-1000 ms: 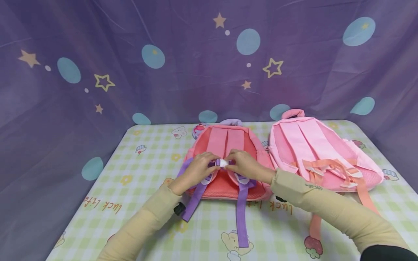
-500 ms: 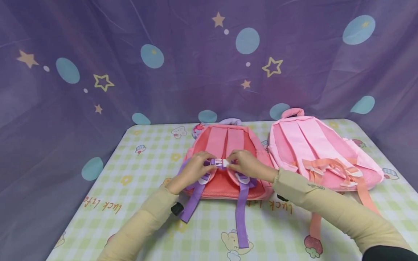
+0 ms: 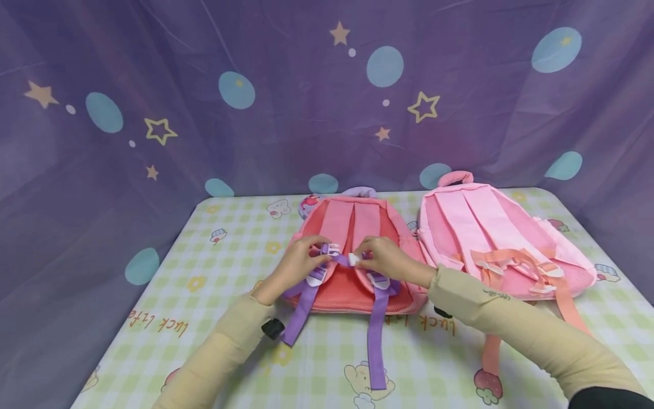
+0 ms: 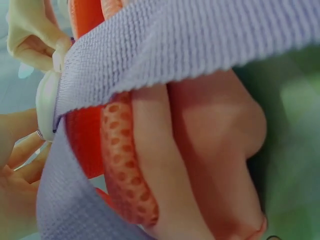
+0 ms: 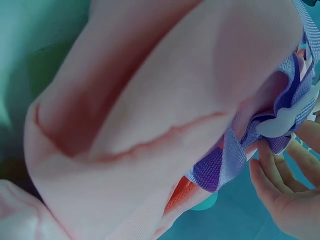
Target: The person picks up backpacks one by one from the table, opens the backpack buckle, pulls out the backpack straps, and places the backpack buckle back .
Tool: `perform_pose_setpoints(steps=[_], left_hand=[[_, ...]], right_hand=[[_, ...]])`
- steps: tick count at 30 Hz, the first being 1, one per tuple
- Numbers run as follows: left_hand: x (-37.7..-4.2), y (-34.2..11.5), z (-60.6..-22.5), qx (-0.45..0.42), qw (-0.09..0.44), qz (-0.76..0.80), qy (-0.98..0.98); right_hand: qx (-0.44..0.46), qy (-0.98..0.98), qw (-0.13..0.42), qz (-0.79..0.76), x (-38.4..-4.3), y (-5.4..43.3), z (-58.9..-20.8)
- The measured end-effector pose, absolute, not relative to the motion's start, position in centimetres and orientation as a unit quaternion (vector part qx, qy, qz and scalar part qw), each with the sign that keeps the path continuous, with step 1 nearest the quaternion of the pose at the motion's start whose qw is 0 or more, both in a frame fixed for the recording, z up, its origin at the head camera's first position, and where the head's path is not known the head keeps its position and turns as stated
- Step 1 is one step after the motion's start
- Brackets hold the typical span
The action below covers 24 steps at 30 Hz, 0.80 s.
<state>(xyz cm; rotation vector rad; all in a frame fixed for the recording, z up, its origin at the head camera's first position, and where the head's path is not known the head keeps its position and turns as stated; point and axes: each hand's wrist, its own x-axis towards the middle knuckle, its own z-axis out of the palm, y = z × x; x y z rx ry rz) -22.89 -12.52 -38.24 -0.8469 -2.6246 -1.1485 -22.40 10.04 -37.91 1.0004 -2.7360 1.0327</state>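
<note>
A coral-pink backpack lies with its back panel and shoulder straps up. Above it, my left hand pinches a white pronged buckle half on purple webbing. My right hand pinches the other white buckle half. The two halves are apart, with a short stretch of purple webbing showing between them. Two purple strap tails hang from white adjusters toward the front. In the left wrist view, purple webbing crosses close to the lens. A white plastic piece shows beside fingers in the right wrist view.
A light pink backpack with orange straps lies close on the right, also back side up. Both bags rest on a green checked tablecloth. A purple patterned curtain hangs behind the table.
The buckle halves were close together between my fingers and have come apart. My left hand has moved slightly left with its half; my right hand has stayed nearly in place.
</note>
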Motion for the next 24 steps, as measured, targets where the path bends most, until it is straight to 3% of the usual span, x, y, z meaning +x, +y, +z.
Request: perform_pose_setpoints(steps=[9,24], left_hand=[[-22.95,-12.72,-37.94,-0.272,0.124,-0.397,-0.868],[-22.90,-13.13,-37.58,-0.216,0.093,-0.437,-0.868]], right_hand=[[0.318,-0.883,0.014,0.344,-22.47,9.97,-38.29],[0.326,-0.878,-0.023,0.349,-22.28,9.91,-38.48]])
